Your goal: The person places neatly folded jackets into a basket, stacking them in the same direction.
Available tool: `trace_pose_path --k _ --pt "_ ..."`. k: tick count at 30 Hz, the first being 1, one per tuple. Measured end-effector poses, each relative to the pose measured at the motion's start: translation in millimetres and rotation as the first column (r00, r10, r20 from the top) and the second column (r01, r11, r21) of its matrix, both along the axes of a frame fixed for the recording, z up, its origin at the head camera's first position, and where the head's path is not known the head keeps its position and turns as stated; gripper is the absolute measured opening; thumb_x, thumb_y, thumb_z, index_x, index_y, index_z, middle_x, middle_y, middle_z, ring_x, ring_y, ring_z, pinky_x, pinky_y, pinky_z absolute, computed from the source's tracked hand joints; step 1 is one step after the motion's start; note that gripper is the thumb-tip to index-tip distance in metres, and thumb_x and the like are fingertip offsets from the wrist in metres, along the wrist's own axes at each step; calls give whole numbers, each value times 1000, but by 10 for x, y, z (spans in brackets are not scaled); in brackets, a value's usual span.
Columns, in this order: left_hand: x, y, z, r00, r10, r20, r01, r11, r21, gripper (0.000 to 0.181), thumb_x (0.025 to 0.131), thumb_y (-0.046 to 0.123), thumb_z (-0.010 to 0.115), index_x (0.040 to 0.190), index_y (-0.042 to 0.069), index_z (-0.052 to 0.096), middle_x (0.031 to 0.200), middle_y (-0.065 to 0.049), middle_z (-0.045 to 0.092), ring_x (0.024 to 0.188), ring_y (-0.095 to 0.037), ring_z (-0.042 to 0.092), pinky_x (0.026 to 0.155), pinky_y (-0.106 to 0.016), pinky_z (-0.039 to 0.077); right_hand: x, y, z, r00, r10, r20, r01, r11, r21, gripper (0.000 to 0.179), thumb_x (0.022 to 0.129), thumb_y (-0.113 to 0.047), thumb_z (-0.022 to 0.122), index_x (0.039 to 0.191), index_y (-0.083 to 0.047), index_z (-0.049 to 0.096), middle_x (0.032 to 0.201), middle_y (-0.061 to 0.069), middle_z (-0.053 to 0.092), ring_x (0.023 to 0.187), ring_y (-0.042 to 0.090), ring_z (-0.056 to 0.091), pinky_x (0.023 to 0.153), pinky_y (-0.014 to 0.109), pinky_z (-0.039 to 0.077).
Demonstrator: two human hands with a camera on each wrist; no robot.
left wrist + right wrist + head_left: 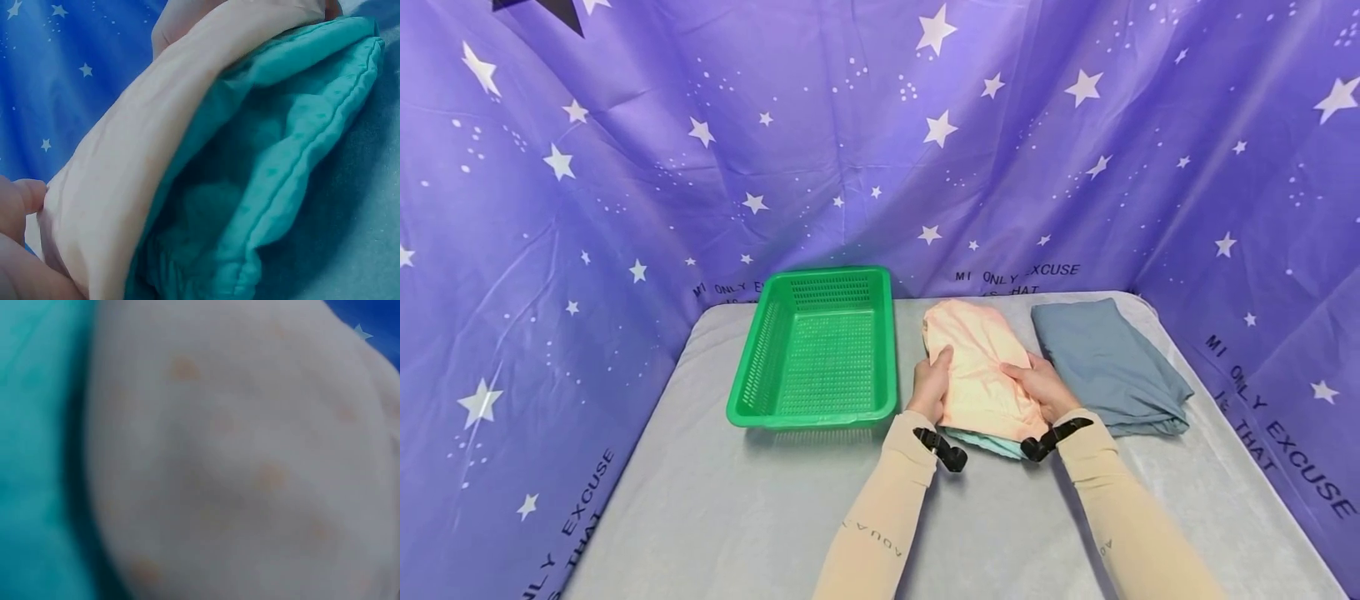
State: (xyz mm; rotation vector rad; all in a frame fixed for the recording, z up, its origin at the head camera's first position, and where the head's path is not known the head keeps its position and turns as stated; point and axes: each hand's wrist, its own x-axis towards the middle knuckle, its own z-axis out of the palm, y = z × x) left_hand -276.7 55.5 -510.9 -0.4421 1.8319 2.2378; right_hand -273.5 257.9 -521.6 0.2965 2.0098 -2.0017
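Observation:
A folded peach cloth (981,367) is held between both hands, on or just above the table; which of the two I cannot tell. My left hand (930,387) grips its left side, thumb on top and fingers mostly hidden beneath. On the opposite side, my right hand (1047,387) pinches it with the thumb on top. Layers of teal cloth (300,144) with a stitched edge show below the peach one. In the right wrist view, the peach cloth (237,450) fills most of the picture, blurred, with orange spots.
Left of the hands stands a green plastic basket (812,419) with perforated walls and nothing visible inside. A folded blue-grey cloth (1108,362) lies to the right. The grey-covered table (730,517) meets a purple star-patterned curtain (850,150) at the back and sides.

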Motion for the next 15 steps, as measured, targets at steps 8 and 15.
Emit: trace_pose_path --k 8,15 --pt "-16 -32 38 1000 -6 9 6 1000 -12 58 97 49 65 134 5 58 115 -8 60 101 -21 58 95 -35 49 33 -34 55 999 -24 -28 23 1000 -20 63 105 -22 59 159 -8 28 89 -10 69 76 6 71 68 27 61" --pt "1 -6 99 999 13 -51 -14 1000 -18 56 93 47 71 133 10 59 116 -6 63 102 -19 60 97 -36 49 75 -39 104 998 -41 -40 38 998 -57 67 103 -23 63 158 -7 28 91 -11 69 78 6 71 69 26 61"
